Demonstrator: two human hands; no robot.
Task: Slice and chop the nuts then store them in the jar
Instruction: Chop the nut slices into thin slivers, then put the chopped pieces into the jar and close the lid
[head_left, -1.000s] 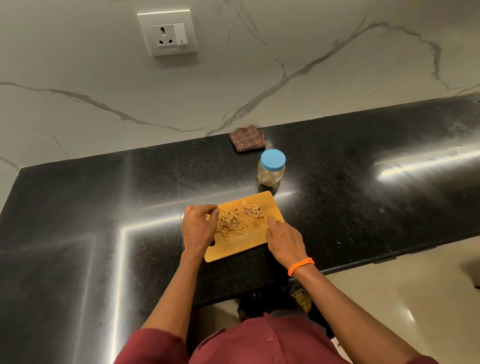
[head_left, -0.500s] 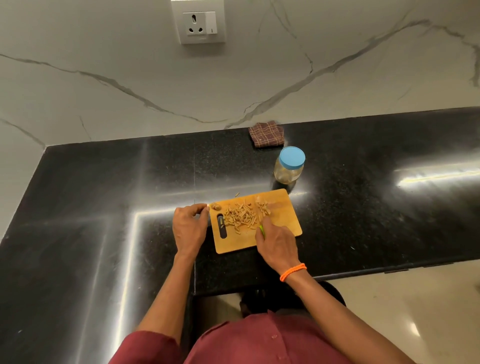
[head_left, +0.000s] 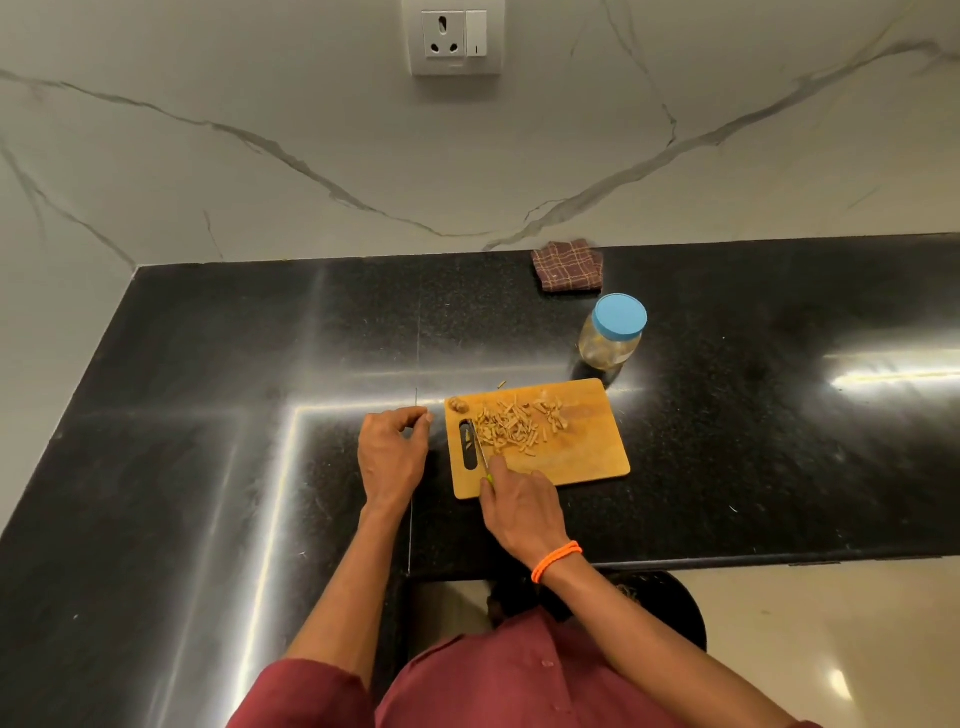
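Note:
A wooden cutting board lies on the black counter, with a pile of sliced nuts on its left half and a whole nut piece at its far left corner. My right hand grips a small knife with a green handle; the blade lies along the left side of the pile. My left hand rests on the counter just left of the board, fingers loosely curled, holding nothing. A clear jar with a blue lid stands behind the board's right corner, lid on.
A folded checked cloth lies against the marble wall behind the jar. A stray nut sliver sits on the counter past the board. A wall socket is above. The counter's front edge runs just below my right wrist.
My left hand has come off the nut pile and the board to the counter on its left. My right hand with the knife has shifted left to the pile's left side.

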